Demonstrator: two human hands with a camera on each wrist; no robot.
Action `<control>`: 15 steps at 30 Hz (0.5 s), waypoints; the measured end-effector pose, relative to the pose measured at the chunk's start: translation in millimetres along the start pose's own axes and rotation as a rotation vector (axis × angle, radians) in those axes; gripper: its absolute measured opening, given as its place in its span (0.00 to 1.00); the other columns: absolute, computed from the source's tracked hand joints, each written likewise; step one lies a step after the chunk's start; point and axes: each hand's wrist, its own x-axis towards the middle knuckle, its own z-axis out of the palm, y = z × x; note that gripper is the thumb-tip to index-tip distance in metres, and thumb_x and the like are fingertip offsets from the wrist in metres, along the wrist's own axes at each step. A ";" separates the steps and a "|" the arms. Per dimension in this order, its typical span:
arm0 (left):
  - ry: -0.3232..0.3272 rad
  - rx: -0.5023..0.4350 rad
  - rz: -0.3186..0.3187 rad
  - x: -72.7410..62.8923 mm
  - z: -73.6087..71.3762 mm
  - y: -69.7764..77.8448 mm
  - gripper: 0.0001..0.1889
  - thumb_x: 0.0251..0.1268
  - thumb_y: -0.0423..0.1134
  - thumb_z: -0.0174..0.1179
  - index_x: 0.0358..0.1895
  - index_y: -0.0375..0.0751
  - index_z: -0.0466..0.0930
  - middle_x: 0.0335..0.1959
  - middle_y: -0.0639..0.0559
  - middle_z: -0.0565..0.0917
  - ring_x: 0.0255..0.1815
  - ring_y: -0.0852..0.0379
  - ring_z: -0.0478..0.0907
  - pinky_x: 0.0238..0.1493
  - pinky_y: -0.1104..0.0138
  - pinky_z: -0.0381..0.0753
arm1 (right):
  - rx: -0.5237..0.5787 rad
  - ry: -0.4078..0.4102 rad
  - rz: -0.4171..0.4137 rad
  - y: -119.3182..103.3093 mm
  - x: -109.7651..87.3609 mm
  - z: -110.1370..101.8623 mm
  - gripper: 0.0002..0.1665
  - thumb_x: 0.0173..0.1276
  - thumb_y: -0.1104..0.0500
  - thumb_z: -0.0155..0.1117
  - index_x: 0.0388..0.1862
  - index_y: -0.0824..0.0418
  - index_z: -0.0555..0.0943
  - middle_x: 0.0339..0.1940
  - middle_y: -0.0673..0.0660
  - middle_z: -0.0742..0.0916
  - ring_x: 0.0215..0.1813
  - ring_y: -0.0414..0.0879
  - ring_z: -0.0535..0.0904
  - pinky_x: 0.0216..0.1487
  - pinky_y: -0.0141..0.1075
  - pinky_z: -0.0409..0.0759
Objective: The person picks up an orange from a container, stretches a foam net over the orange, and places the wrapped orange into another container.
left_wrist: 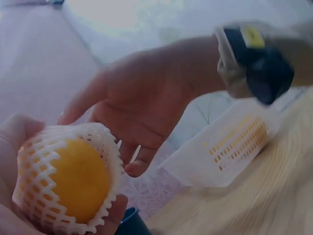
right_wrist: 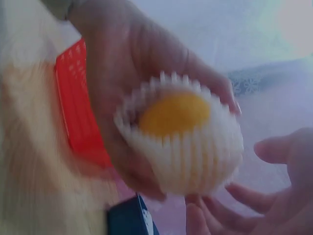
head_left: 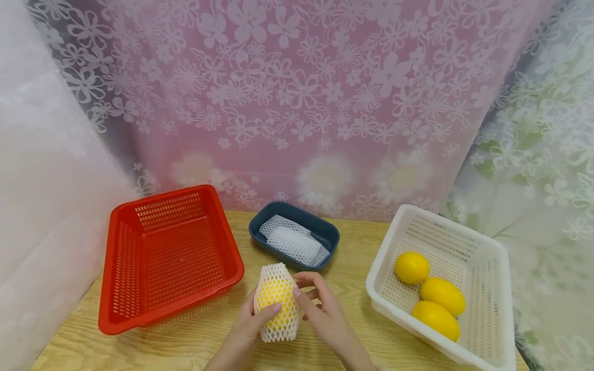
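Observation:
My left hand (head_left: pixel 248 324) grips a yellow lemon (left_wrist: pixel 80 181) wrapped in a white foam net sleeve (head_left: pixel 278 330), thumb across its front. In the right wrist view, the lemon's bare end shows through the sleeve's open mouth. Close by the right side of the sleeve is my right hand (head_left: pixel 325 314), fingers loosely bent and thumb near the net; whether it touches cannot be told. More flat foam net sleeves (head_left: pixel 294 245) lie in a dark blue tray (head_left: pixel 260 219) just beyond the hands. Several wrist views are slightly blurred.
To the left stands a red plastic basket (head_left: pixel 106 278) with perforated walls. A white basket (head_left: pixel 382 257) at the right holds three bare lemons (head_left: pixel 436 319). All rest on a wooden table (head_left: pixel 362 288), with a pink floral curtain (head_left: pixel 297 103) behind it.

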 end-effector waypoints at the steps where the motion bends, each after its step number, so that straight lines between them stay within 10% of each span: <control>1: -0.006 -0.031 -0.006 -1.0 -3.7 -2.0 0.35 0.72 0.43 0.55 0.72 0.30 0.50 0.51 0.47 0.78 0.50 0.55 0.79 0.51 0.63 0.79 | -0.026 -0.012 -0.019 1.0 4.8 -1.3 0.16 0.75 0.56 0.59 0.59 0.56 0.76 0.49 0.59 0.81 0.39 0.50 0.79 0.33 0.36 0.79; 15: -0.088 -0.117 -0.017 -24.2 -25.2 -9.0 0.24 0.73 0.42 0.48 0.65 0.34 0.58 0.47 0.49 0.79 0.48 0.54 0.79 0.52 0.61 0.79 | -0.502 -0.023 -0.729 36.5 106.5 16.8 0.07 0.72 0.60 0.63 0.46 0.56 0.82 0.38 0.49 0.85 0.36 0.37 0.77 0.36 0.32 0.79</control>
